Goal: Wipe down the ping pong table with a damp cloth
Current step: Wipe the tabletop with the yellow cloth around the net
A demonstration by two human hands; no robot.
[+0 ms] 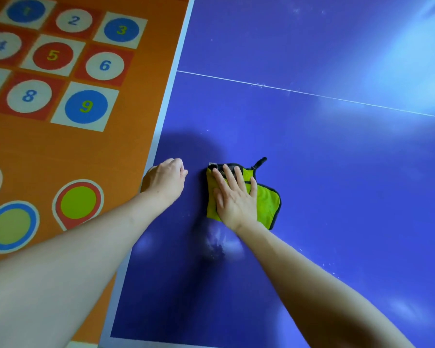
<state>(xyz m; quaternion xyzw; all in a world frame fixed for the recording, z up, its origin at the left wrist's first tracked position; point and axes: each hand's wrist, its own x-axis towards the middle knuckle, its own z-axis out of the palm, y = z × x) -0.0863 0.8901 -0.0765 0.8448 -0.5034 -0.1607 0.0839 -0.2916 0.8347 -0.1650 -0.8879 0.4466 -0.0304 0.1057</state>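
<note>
A blue ping pong table [312,159] with white edge lines fills the right of the head view. On it, near the left edge, lies a folded lime-green cloth [266,202] with dark trim and a small hanging loop. My right hand [235,197] presses flat on the cloth, fingers straight and spread. My left hand [167,179] rests on the table's left edge with its fingers curled under, holding nothing that I can see. A faint smudge shows on the surface just below the cloth.
A thin white centre line [312,94] crosses the table farther out. Beside the table's left edge lies an orange floor mat [60,151] with numbered circles and coloured spots. Light glare covers the table's far right.
</note>
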